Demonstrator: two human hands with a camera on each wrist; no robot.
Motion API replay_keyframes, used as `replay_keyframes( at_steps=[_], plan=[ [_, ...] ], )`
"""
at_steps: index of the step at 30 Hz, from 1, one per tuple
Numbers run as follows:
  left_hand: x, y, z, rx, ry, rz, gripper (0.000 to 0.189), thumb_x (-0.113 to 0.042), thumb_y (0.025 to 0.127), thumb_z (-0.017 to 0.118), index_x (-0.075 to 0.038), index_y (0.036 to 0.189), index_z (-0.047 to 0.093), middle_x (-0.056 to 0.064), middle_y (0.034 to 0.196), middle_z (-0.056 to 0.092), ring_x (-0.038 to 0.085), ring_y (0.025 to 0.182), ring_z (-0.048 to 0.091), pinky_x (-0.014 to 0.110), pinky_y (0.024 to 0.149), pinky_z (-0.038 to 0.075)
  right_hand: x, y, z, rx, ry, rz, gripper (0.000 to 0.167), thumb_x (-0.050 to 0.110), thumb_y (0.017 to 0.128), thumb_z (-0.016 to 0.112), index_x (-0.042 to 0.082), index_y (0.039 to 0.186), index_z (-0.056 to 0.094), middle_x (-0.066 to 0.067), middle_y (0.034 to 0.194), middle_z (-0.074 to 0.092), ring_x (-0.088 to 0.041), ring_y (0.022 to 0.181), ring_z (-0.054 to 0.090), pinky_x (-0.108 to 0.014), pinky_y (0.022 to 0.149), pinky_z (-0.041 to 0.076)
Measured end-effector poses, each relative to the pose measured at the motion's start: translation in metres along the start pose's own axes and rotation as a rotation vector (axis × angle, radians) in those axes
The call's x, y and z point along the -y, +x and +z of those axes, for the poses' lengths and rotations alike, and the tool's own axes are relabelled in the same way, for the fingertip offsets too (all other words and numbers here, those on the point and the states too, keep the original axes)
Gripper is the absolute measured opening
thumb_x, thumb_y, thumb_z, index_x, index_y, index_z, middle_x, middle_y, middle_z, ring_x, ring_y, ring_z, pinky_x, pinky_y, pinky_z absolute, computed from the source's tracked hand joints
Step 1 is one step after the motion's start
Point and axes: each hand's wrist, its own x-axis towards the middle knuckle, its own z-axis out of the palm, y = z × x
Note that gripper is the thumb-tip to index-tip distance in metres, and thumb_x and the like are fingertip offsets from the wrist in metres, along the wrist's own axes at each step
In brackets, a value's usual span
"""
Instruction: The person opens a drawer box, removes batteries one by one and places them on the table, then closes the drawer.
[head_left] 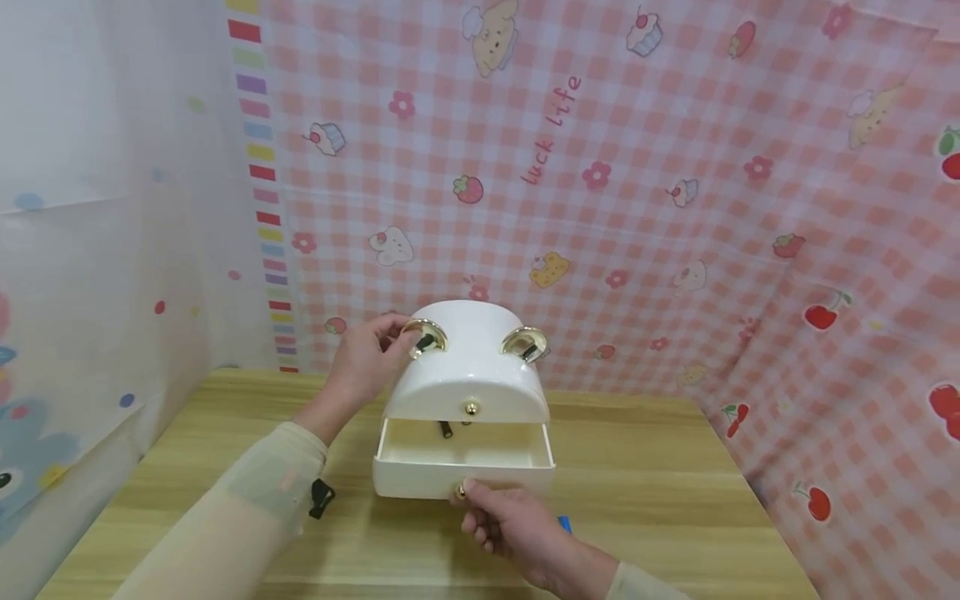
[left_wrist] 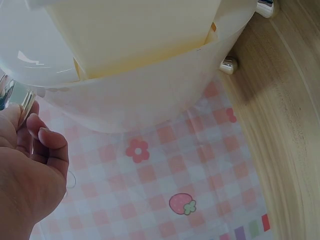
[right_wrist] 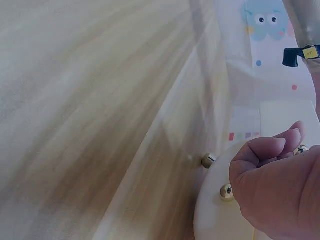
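A glossy white two-drawer storage box (head_left: 465, 367) with gold ears stands on the table, its lower drawer (head_left: 420, 482) pulled out toward me. My left hand (head_left: 367, 358) pinches the left gold ear (head_left: 438, 331) between thumb and fingers. That grip also shows at the left edge of the left wrist view, where the hand (left_wrist: 35, 165) holds the ear's rim. At the drawer front, my right hand (head_left: 517, 525) pinches the small gold knob (head_left: 461, 491) with the thumb on it. Inside the drawer lies a small dark cylindrical item (head_left: 446, 429). The upper drawer's knob (head_left: 471, 408) is untouched.
The wooden table (head_left: 637, 467) extends to both sides of the box. A pink checked cloth (head_left: 525, 167) hangs close behind it. A black buckle (head_left: 322, 498) sits by my left sleeve, and a small blue piece (head_left: 565, 524) shows beside my right wrist.
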Motion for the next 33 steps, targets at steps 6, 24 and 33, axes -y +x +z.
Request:
replay_keyframes(
  at_steps=[6, 24, 33],
  plan=[
    [-0.001, -0.001, 0.001, 0.000, 0.011, 0.002, 0.021, -0.027, 0.106, 0.068, -0.013, 0.119, 0.078, 0.009, 0.101, 0.076, 0.018, 0.083, 0.064, 0.030, 0.071, 0.053, -0.004, -0.005, -0.001, 0.000, -0.003, 0.001, 0.048, 0.050, 0.108, 0.059, 0.008, 0.122, 0.078, 0.009, 0.078, 0.068, -0.005, 0.071, 0.055, -0.021, 0.067, 0.044],
    [-0.003, 0.000, 0.002, 0.027, 0.008, -0.017, 0.021, -0.028, 0.106, 0.069, -0.013, 0.119, 0.077, 0.009, 0.101, 0.074, 0.018, 0.083, 0.061, 0.025, 0.065, 0.050, -0.008, -0.015, 0.002, -0.014, -0.003, 0.015, 0.048, 0.048, 0.107, 0.062, 0.005, 0.122, 0.077, 0.009, 0.075, 0.068, -0.005, 0.068, 0.053, -0.019, 0.064, 0.045],
    [-0.002, 0.000, 0.000, 0.007, 0.005, -0.010, 0.021, -0.028, 0.106, 0.068, -0.013, 0.119, 0.077, 0.010, 0.103, 0.076, 0.018, 0.084, 0.063, 0.027, 0.068, 0.051, -0.008, -0.016, 0.005, 0.001, -0.009, 0.017, 0.049, 0.048, 0.107, 0.061, 0.005, 0.122, 0.077, 0.010, 0.076, 0.069, -0.004, 0.068, 0.054, -0.020, 0.064, 0.044]
  ],
)
